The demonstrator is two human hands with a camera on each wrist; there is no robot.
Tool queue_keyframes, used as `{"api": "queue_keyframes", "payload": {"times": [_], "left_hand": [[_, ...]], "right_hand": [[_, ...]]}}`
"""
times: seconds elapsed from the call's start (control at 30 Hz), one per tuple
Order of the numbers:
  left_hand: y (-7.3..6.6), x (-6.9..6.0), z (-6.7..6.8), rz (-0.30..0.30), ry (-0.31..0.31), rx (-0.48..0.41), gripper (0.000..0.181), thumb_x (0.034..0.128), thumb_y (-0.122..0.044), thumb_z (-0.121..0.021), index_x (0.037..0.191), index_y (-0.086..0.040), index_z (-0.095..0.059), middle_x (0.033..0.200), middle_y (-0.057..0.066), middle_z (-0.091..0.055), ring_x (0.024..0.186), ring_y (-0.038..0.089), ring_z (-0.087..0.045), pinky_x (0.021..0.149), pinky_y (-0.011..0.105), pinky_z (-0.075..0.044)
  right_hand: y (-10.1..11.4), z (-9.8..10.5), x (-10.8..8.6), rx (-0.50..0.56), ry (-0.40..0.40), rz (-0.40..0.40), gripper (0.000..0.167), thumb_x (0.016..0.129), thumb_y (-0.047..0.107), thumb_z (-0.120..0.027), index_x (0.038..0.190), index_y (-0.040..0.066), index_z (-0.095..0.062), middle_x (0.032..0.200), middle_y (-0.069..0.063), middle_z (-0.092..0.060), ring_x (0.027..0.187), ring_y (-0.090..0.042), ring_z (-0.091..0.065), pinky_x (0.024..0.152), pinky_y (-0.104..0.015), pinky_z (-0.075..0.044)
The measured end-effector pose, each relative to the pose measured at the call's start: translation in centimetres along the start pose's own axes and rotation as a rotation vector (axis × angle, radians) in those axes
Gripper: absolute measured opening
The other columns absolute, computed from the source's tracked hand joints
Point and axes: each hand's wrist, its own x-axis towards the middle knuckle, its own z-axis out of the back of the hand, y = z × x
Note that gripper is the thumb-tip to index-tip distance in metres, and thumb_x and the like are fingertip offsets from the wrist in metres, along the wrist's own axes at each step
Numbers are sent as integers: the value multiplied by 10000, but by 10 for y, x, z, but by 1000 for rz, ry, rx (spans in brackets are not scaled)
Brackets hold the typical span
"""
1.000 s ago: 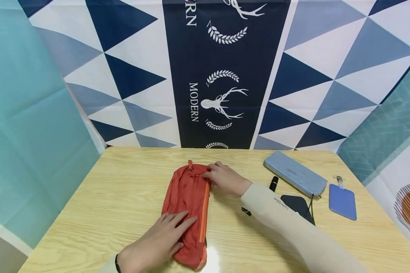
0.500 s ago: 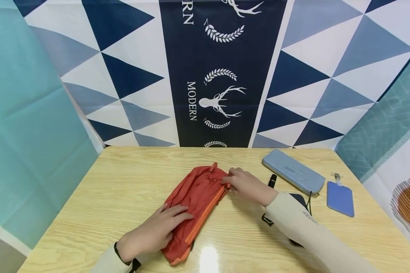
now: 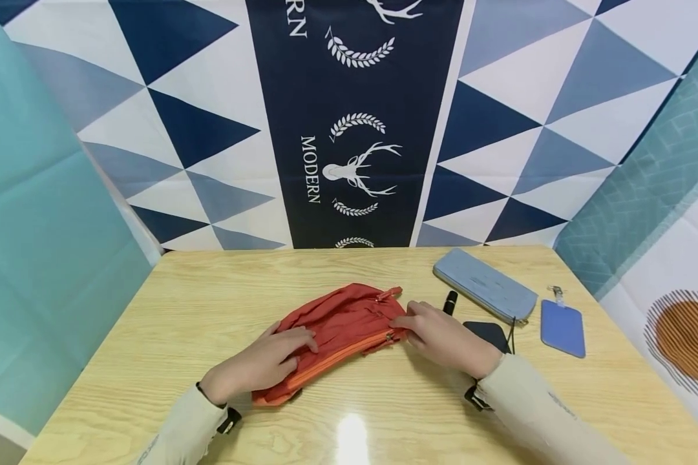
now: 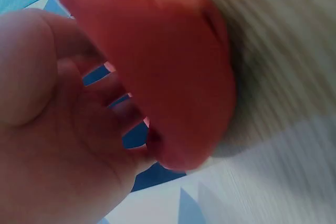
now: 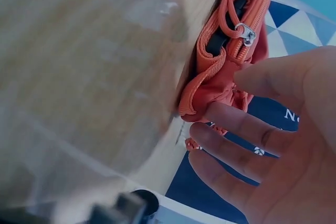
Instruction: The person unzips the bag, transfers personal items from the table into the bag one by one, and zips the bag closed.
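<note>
A red fabric pouch (image 3: 337,323) with an orange zipper lies slantwise on the table in the head view. The left hand (image 3: 262,363) holds its lower left end, fingers over the top; in the left wrist view that hand (image 4: 68,114) has its fingers curved around the red fabric (image 4: 168,72). At the pouch's right end the right hand (image 3: 450,337) pinches the corner beside the zipper. The right wrist view shows the thumb and a finger of the right hand (image 5: 268,135) on the corner, near the metal zipper pull (image 5: 247,34).
On the right of the wooden table (image 3: 169,310) lie a blue-grey zip case (image 3: 485,284), a blue card holder (image 3: 562,328) with a clip, a black cylindrical item (image 3: 450,302) and a flat black object (image 3: 487,334) with a cord. Patterned cloth hangs behind the table.
The pouch has turned clockwise from nearly upright to a slant, its top end swinging right with the right hand. The left hand has stayed at its lower end. The head view has shifted slightly.
</note>
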Motion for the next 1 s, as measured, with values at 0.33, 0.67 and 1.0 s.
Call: {"api": "queue_keyframes", "payload": {"times": [0.33,0.67,1.0], "left_hand": [[-8,21,-7,-18,-88,98,77,988,-127,-613,1023,-186,-578,996,-77,-582,1035,131,-589,1128,614,-242],[-23,34,-14,40,-196,336,72,966,-146,-649,949,-136,-580,964,18,-654,1041,228,-645,1052,594,-374],[-27,41,-24,32,-251,415,92,1002,-197,-599,1012,-108,-621,1094,85,-678,1160,286,-614,1004,583,-419]], "right_hand": [[12,5,-30,59,-5,-33,232,898,43,-658,1063,158,-774,890,41,-535,778,-108,-429,620,-235,-404],[24,-7,-27,49,-106,28,117,869,83,-737,865,195,-768,1021,7,-625,1016,-158,-532,799,-329,-517],[16,-7,-24,45,-129,62,183,849,-10,-695,817,161,-752,814,55,-633,765,-81,-551,639,-254,-493]]}}
